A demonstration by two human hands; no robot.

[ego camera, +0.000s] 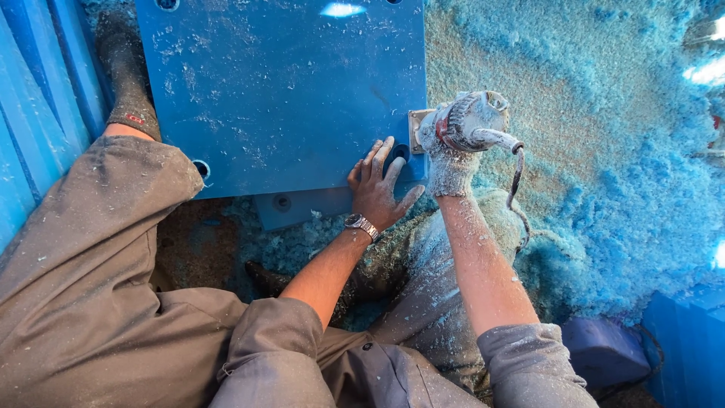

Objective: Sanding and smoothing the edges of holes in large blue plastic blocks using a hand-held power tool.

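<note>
A large blue panel (279,91) fills the upper middle of the frame, dusted with pale shavings and pierced by round holes near its edges, one at its lower left corner (201,168) and one at its lower right, partly under the fingers. Blue shavings (649,189) lie heaped across the whole right side of the frame and spill down under the panel's lower edge, crowding the space around the tool. At the far left run blue ribbed boards (30,121), and the person's own leg in grey trousers (91,249) with a dark sock (128,75) lies along the panel's left edge. A dark blue block (604,351) sits at lower right. The left hand (377,189), bare, with a metal wristwatch (361,224), lies flat on the panel's lower right corner, its grip spread wide, fingers pointing towards the top of the frame beside the hole. The right hand (451,162), in a dusty knitted glove, has its grip wrapped tight around the body of a small power tool (472,121) just beside the panel's right edge, at centre right of the frame. The tool's long axis runs roughly left to right, its working end towards the panel where a small pale plate (415,128) meets the edge, its rear towards the right, from which a cord (516,185) hangs down the frame past the forearm
</note>
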